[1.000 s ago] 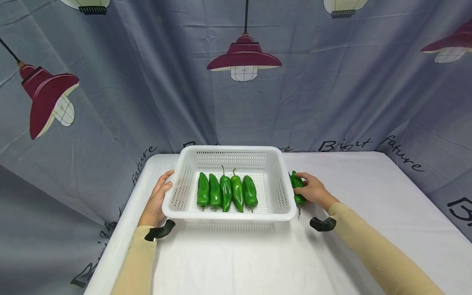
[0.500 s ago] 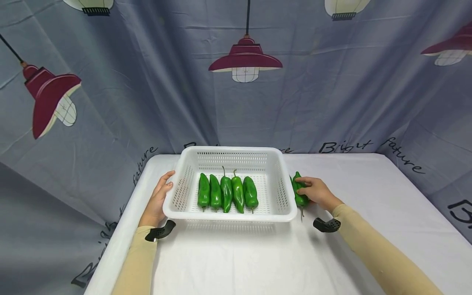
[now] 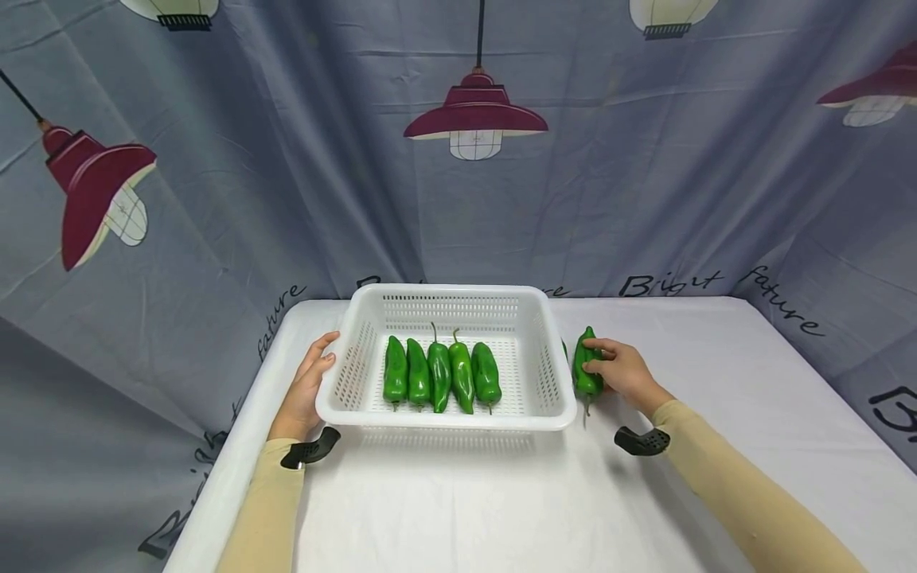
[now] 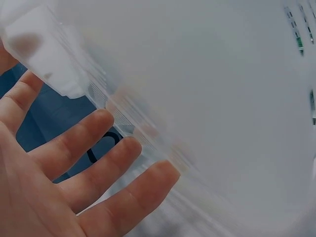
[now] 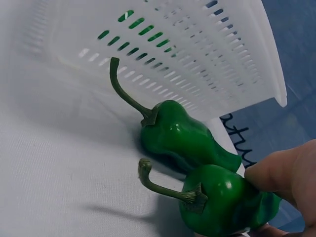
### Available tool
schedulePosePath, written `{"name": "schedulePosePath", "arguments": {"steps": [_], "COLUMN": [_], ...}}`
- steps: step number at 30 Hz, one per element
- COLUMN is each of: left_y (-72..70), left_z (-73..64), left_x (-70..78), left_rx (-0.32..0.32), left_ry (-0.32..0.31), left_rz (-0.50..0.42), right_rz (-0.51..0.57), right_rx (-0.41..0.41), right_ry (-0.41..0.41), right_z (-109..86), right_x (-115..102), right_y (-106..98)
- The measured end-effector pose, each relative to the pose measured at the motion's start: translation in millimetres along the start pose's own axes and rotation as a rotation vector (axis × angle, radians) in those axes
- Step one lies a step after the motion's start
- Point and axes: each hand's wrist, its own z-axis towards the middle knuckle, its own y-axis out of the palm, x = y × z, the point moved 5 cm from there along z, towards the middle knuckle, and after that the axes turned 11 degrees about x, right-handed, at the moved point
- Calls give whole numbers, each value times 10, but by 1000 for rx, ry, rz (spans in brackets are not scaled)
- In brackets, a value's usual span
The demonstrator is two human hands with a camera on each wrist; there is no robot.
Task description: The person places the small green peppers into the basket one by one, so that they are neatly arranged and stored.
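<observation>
A white plastic basket [image 3: 444, 420] stands on the table with several green peppers [image 3: 438, 372] lying side by side in it. My left hand [image 3: 299, 398] is at its left side, the fingers [image 4: 123, 197] spread and fairly straight against the outer wall. To the right of the basket, my right hand [image 3: 622, 372] pinches a green pepper [image 3: 587, 368] between thumb and fingers, stem toward me. Another green pepper [image 5: 180, 136] lies between it and the basket wall in the right wrist view. In the head view, the basket's rim hides most of that one.
A white cloth [image 3: 451, 501] covers the table. Behind and beside it hangs a grey-blue curtain [image 3: 322, 159] printed with lamps and lettering. Each wrist carries a black bracket [image 3: 641, 440] over a tan sleeve [image 3: 752, 485].
My right hand has moved slightly right with the pepper, drawing it away from the basket and the other pepper. The left hand and the basket stay in place.
</observation>
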Motion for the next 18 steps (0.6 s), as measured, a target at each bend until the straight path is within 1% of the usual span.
{"name": "schedulePosePath", "arguments": {"steps": [7,12,18], "left_y": [5,8,-14], "left_z": [6,6,-5], "left_x": [17,33,33], "left_rx": [-27,-67,-92], "left_ry": [-2,9,17], "left_rz": [-30,-56,-69], "right_rz": [32,79,130], "right_rx": [16,26,2], "right_ry": [2,-4,-35], "right_z": [-40,-50,-74], "right_x": [-91,-237,-404], "right_y": [-75,-213,-321]}}
